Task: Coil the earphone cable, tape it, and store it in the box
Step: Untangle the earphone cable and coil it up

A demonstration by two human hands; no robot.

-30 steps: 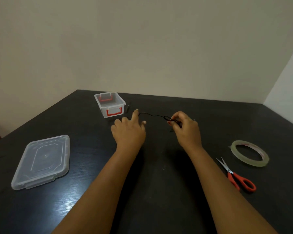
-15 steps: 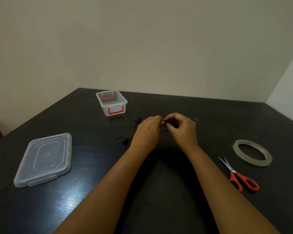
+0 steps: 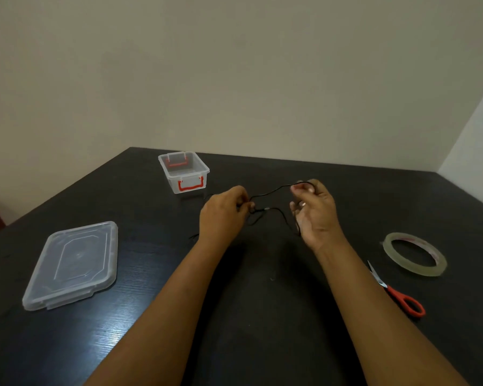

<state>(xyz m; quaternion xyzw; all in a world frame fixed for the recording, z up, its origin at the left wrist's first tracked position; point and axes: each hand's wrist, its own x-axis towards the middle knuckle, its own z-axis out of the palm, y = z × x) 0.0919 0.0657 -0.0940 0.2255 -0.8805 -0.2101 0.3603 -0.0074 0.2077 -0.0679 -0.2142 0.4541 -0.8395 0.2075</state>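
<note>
Earphone cable: black, hung between both hands above the table. Left hand pinched one part, right hand another. Box stood open beyond them.

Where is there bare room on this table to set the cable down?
Bare table shows between the two forearms. Another free strip runs between the lid and the left hand. Far right, behind the right hand and the tape, is bare too. Crowded: the scissors close beside the tape, and the cable strung between both hands near the box.
</note>
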